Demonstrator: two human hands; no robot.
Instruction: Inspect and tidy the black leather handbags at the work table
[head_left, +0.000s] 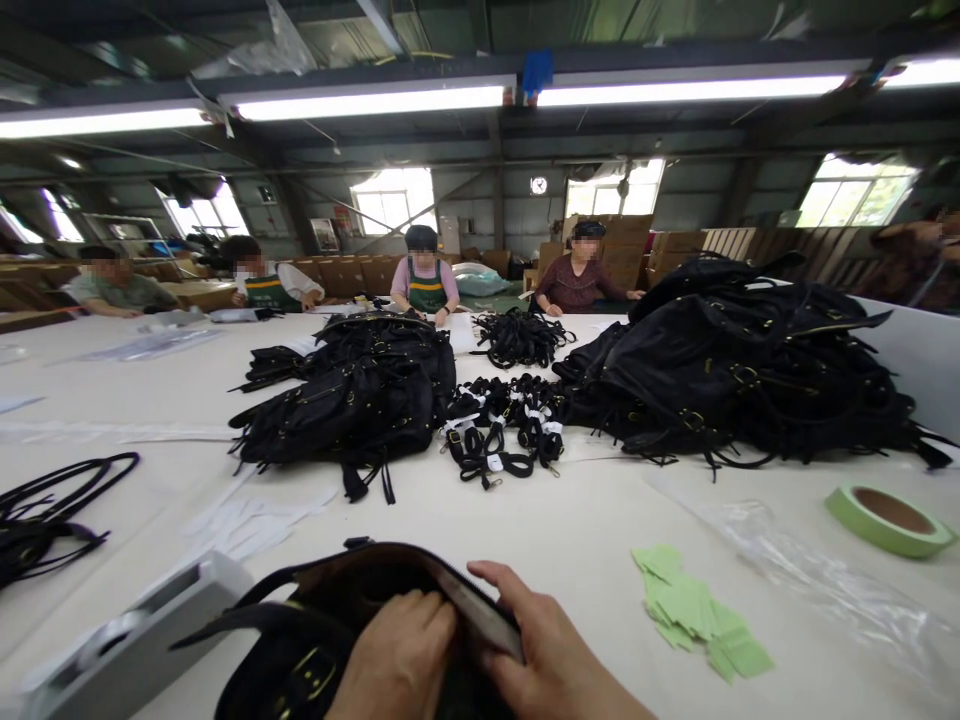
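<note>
A black handbag [315,640] lies at the near edge of the white table [585,520], right below me. My left hand [397,660] is curled on the bag's opening, fingers tucked inside. My right hand [547,650] grips the bag's upper rim, thumb along the edge. A black strap arcs over the bag on the left. Both wrists run out of the bottom of the picture.
Piles of black bags [352,395] [742,360] and bundled straps [502,425] fill mid-table. Green paper slips [697,610], a green tape roll [889,518], clear plastic [810,575] sit right. A grey dispenser [127,640] and loose straps [45,515] lie left. Several people sit at the far side.
</note>
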